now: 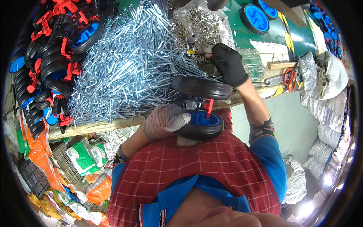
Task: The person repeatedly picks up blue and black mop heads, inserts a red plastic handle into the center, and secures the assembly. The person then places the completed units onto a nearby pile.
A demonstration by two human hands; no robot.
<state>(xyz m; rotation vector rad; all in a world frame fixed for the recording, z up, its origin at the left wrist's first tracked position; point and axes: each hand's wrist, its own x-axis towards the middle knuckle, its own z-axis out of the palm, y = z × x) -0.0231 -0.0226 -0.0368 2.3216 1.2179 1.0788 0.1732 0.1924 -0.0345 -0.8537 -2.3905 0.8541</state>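
My left hand (166, 122), in a grey striped glove, grips a twin-wheel caster assembly against the table's front edge. Its lower wheel (200, 127) has a black tyre and a blue hub. The upper wheel (202, 87) shows mostly its tyre, and a red lever (209, 107) stands between the two. My right hand (229, 63), in a black glove with a bare fingertip showing, reaches over the near side of a pile of small metal nuts (202, 24). Its fingers are bent together; whether they pinch a nut is hidden. Beside it stands a small metal fixture (191, 38) with yellow tape.
A large heap of long steel bolts (127, 62) covers the table's left half. Stacked wheels with red levers (54, 62) rise at far left. Loose blue-hubbed wheels (255, 18) lie at back right. Red-handled scissors (289, 79) rest near the edge. Bags (82, 157) and crates sit below left.
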